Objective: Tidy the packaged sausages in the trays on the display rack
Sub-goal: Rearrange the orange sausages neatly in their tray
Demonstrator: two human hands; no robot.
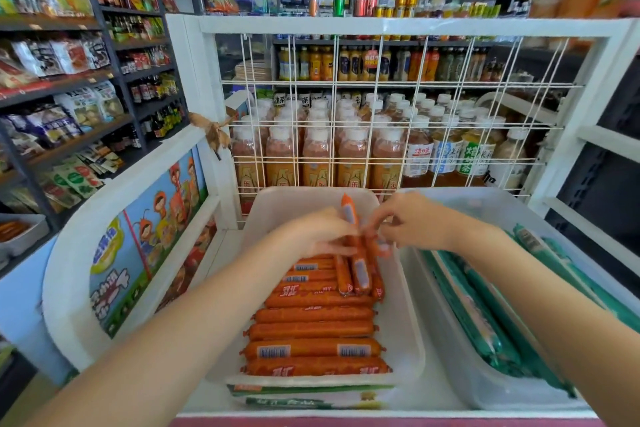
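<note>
A white tray on the display rack holds orange packaged sausages laid crosswise in a neat row. At its far end several short orange sausages lie lengthwise in a loose bunch. My left hand grips that bunch, and one orange sausage sticks up from it. My right hand pinches the top of the same bunch from the right. A second white tray to the right holds long green packaged sausages.
A white wire grid backs the rack, with bottled drinks behind it. A white side panel with a cartoon poster stands at the left. Dark shelves of snacks line the left wall. Flat packets lie under the tray's near edge.
</note>
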